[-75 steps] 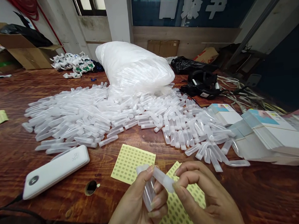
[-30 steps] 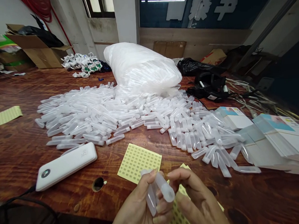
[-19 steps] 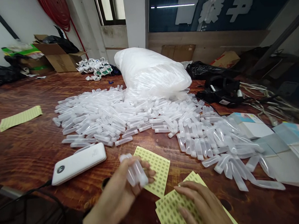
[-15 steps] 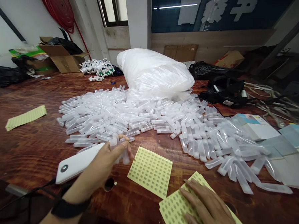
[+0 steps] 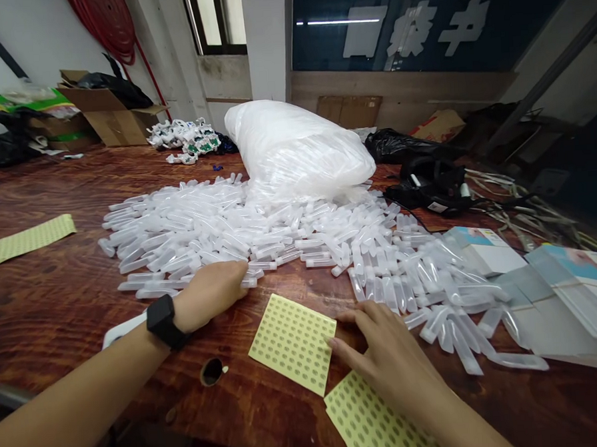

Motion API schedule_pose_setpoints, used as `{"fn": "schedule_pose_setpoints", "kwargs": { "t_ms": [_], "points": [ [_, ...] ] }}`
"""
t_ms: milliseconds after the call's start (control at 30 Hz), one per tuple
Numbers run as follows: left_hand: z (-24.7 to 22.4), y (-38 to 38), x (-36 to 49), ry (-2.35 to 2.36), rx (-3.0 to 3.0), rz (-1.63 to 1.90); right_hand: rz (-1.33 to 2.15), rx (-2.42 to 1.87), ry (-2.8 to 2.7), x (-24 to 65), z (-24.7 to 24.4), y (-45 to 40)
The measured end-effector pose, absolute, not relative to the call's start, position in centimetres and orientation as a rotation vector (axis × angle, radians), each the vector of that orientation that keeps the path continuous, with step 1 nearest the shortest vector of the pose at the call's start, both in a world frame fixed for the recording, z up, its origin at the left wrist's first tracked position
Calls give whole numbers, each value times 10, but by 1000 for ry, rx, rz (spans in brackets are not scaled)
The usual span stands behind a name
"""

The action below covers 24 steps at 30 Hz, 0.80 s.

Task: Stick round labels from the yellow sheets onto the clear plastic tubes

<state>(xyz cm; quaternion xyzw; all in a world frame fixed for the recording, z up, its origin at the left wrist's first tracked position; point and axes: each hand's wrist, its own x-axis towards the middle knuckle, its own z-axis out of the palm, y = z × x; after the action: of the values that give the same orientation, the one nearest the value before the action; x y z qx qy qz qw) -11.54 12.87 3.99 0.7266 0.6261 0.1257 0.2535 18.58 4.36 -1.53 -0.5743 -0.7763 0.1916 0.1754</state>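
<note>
My left hand [image 5: 215, 293], with a black watch [image 5: 166, 322] on its wrist, is at the near edge of a pile of translucent plastic tubes [image 5: 198, 219]. Its back faces me and the fingers curl down; anything inside them is hidden. Tubes lie against the fingertips. My right hand [image 5: 379, 342] is open, its fingers apart. Its thumb and forefinger are at the right edge of a yellow sheet of small round stickers [image 5: 292, 344]. Under that palm and wrist lie more yellow sticker sheets [image 5: 361, 417], partly covered.
A large white plastic bag [image 5: 299, 147] rests behind the tubes. Flat boxes [image 5: 487, 250] stand at right, near black straps [image 5: 429, 183] and cables. A white device [image 5: 121, 331] is partly behind my left forearm. Another sticker strip [image 5: 26, 241] lies far left. The table has a hole [image 5: 212, 371].
My left hand, which held tubes upright, has turned palm down and moved forward to the pile. My right hand has slid from the lower sheets up to the other sheet's edge.
</note>
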Motion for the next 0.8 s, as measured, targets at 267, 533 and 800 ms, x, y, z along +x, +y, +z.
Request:
{"fn": "schedule_pose_setpoints", "kwargs": {
  "t_ms": [267,533,800],
  "points": [
    [37,68,-72,1314,1448,588,700,-1643,-2176,167,-14,50],
    [-16,43,-33,1148,997,717,735,-1625,-2148,175,-16,38],
    [-18,46,-36,1090,815,780,779,-1585,-2123,187,-18,36]
  ]
}}
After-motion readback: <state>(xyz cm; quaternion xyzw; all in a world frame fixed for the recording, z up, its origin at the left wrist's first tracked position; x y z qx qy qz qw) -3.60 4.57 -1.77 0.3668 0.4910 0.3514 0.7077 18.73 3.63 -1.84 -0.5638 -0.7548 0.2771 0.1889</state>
